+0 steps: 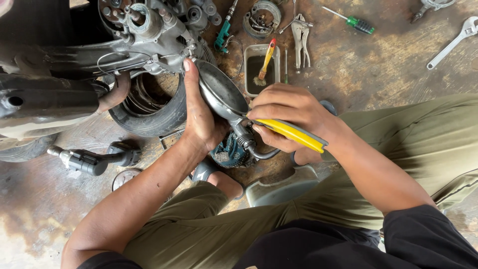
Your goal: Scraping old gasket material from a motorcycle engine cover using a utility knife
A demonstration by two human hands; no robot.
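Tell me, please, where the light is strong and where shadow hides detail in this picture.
Head view: daylight brightens the concrete floor upper right; glare glints on the grey metal cover held by the left hand; the engine upper left sits in dark shadow; the right hand is sharp.

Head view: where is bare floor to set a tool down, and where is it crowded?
Bare floor lies right of the pliers, between the screwdriver, the wrench and the trouser leg, and at lower left below the impact driver. It is crowded around the tray and engine.

Motorbike repair workshop: oil-stained floor (388, 60), scattered wrench (452, 44), pliers (300, 40), stripped engine (154, 35).
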